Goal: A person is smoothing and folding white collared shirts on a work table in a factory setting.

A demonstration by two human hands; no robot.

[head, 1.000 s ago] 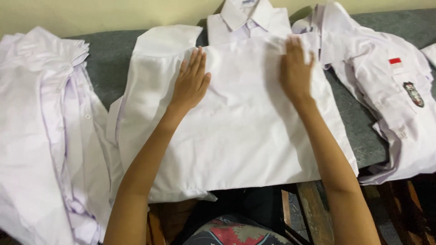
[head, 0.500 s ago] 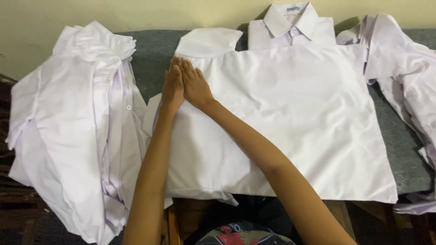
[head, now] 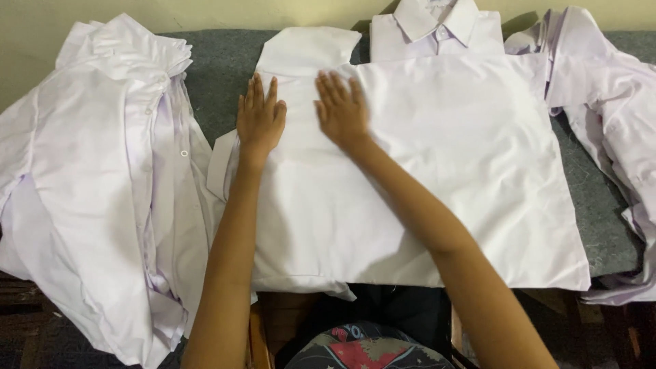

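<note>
From the head view, a white shirt [head: 437,178] lies face down across the grey tabletop [head: 219,75], collar at the far edge. The left hand [head: 260,117] and right hand [head: 342,109] rest flat on its left part, just beside each other, fingers open and gripping nothing. A shirt pile [head: 96,171] lies left, more shirts [head: 615,102] right.

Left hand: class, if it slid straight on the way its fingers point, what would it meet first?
The left hand lies flat on the white shirt, fingers pointing away. Straight on, it would probably meet the shirt's folded sleeve first, then the wall.
</note>
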